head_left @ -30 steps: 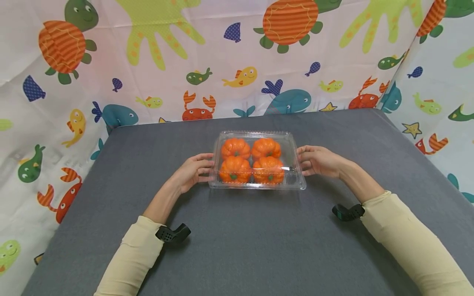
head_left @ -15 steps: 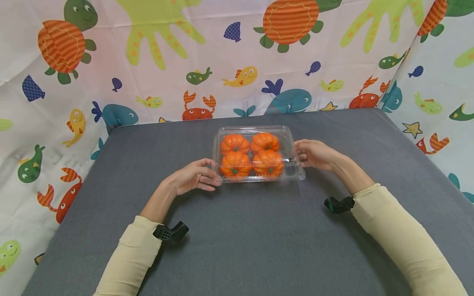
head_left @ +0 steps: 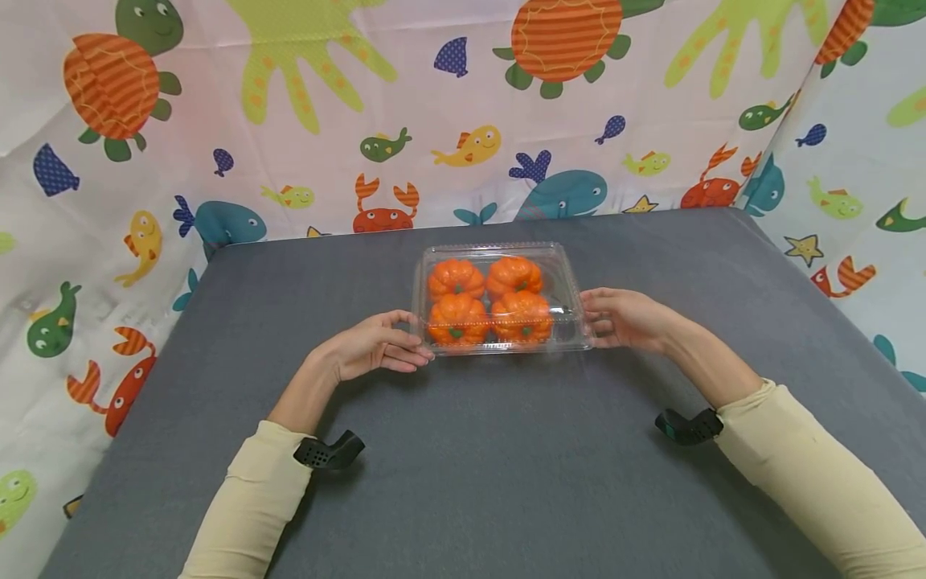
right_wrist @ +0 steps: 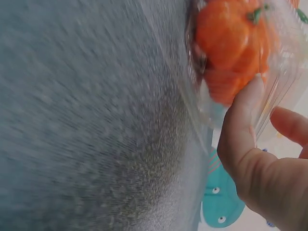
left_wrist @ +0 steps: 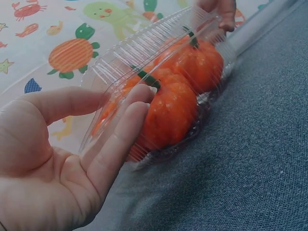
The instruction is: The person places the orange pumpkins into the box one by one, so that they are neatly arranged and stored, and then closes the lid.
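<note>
The clear box [head_left: 501,297] of four pumpkins [head_left: 488,300] sat mid-table [head_left: 463,450], lid down. The left hand [head_left: 369,347] lay against its left end, fingers [left_wrist: 126,126] straight and touching, likely to steady it. The right hand [head_left: 624,318] pinched the right rim, thumb [right_wrist: 240,120] pressed to the plastic.

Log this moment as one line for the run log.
left hand: touches clamshell box left edge | right hand: grips right edge | box: shut, four orange pumpkins inside, on grey table
</note>
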Available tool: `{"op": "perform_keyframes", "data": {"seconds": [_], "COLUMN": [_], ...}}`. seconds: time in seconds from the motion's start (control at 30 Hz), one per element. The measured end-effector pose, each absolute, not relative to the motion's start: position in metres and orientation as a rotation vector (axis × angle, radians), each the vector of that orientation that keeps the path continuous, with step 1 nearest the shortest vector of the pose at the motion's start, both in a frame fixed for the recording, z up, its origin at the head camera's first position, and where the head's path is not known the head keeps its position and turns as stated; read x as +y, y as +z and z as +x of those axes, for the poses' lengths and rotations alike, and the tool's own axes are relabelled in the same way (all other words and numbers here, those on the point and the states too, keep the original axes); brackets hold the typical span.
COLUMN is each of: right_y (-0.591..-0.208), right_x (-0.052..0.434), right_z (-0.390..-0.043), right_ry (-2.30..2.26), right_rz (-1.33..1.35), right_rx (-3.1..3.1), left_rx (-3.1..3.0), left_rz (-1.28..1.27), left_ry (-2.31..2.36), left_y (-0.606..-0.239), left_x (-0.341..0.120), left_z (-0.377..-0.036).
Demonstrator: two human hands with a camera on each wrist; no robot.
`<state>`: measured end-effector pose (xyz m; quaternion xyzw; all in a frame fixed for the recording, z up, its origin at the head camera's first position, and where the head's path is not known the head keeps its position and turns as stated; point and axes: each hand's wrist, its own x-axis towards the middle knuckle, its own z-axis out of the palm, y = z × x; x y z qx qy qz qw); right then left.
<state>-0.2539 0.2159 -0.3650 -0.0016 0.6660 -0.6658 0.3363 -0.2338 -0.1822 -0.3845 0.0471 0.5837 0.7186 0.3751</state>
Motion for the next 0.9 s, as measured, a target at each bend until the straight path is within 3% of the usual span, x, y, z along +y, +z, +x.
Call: {"op": "perform_keyframes", "data": {"seconds": [0.33, 0.9], "right_y": [-0.36, -0.358], "right_x": [0.218, 0.218], "right_z": [-0.232, -0.233], "right_ry": [-1.743, -1.758], "right_rz": [0.043, -0.047], "right_rx": [1.597, 1.577], "left_rx": [1.485, 1.515], "left_rz": [0.098, 0.105], "left_ry": [1.853, 1.807], "left_y": [-0.385, -0.381], "left_x": [-0.182, -0.178], "left_z": [-0.232, -0.231]}}
